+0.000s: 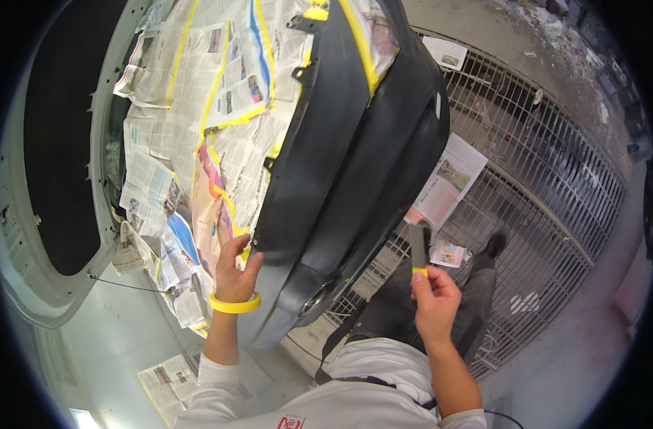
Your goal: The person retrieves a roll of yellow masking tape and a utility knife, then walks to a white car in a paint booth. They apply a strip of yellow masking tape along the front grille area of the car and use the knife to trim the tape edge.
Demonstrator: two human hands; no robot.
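My left hand rests at the edge of a black car bumper, fingers apart, its tips by the yellow tape along the newspaper masking. Round that wrist sits a roll of yellow masking tape. Pinched between thumb and fingers of my right hand is a flat grey strip with a yellow end, pointing away from me. Its exact kind is unclear. This hand is held to the right of the bumper, apart from it.
A raised hood stands at the left. Metal floor grating lies to the right, with loose newspaper sheets on it. Another newspaper lies at the lower left. My shoe is on the grating.
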